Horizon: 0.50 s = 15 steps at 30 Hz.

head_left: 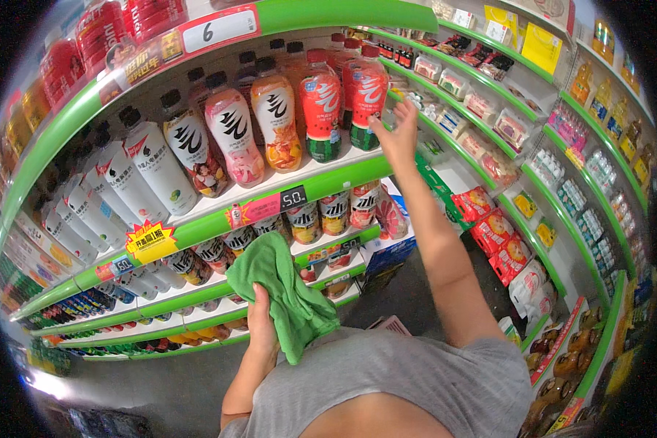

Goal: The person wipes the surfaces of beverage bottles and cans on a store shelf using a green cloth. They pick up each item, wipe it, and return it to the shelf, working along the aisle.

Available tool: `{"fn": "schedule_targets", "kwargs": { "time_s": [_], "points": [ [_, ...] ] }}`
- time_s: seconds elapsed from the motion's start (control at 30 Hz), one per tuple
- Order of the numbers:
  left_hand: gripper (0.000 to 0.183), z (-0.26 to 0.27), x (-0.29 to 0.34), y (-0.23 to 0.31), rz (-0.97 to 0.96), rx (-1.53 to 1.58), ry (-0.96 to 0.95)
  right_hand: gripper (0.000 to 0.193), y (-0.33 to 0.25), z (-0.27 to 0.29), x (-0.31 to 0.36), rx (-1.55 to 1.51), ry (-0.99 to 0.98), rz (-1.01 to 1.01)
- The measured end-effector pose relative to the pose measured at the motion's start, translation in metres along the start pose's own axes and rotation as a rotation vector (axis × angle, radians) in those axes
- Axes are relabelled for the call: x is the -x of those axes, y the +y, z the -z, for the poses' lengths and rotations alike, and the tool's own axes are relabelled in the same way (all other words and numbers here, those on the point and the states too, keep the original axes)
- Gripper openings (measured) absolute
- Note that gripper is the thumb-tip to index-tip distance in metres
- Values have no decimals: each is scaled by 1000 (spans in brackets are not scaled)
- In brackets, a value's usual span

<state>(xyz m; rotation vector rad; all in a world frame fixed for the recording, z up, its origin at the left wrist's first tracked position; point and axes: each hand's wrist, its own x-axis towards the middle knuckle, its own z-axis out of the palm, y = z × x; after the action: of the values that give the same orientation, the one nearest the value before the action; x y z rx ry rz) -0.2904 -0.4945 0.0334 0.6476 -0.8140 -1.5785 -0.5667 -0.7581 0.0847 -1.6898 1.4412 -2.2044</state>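
Note:
A green cloth (281, 292) hangs bunched from my left hand (261, 321), whose fingers are closed round it in front of the lower shelves. My right hand (398, 139) is raised at the right end of the shelf of drinks, thumb and fingers apart and holding nothing. Its thumb is next to a red bottle with a green base (365, 102); I cannot tell whether they touch. Left of that bottle stand a similar red and green bottle (320, 109), an orange bottle (275, 117) and a pink bottle (233, 135).
White bottles (160, 164) fill the shelf's left part. A green shelf edge (219, 226) with price tags runs below. Cans (333, 215) stand one shelf lower. Shelves of packaged goods (482, 109) line the right side, with red packs (493, 230) low down. Grey floor (190, 372) shows below.

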Motion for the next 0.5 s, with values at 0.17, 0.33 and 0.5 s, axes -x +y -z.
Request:
{"fn": "schedule_targets", "kwargs": {
  "time_s": [0.17, 0.33, 0.5],
  "points": [
    [70, 2, 2, 0, 8, 59, -16, 62, -62, -20, 53, -262, -228, 49],
    [70, 12, 3, -4, 13, 82, -29, 72, -55, -65, 50, 170, -106, 174],
    [72, 6, 8, 4, 16, 23, 38, 72, -56, -73, 31, -17, -316, -71]
  ]
}}
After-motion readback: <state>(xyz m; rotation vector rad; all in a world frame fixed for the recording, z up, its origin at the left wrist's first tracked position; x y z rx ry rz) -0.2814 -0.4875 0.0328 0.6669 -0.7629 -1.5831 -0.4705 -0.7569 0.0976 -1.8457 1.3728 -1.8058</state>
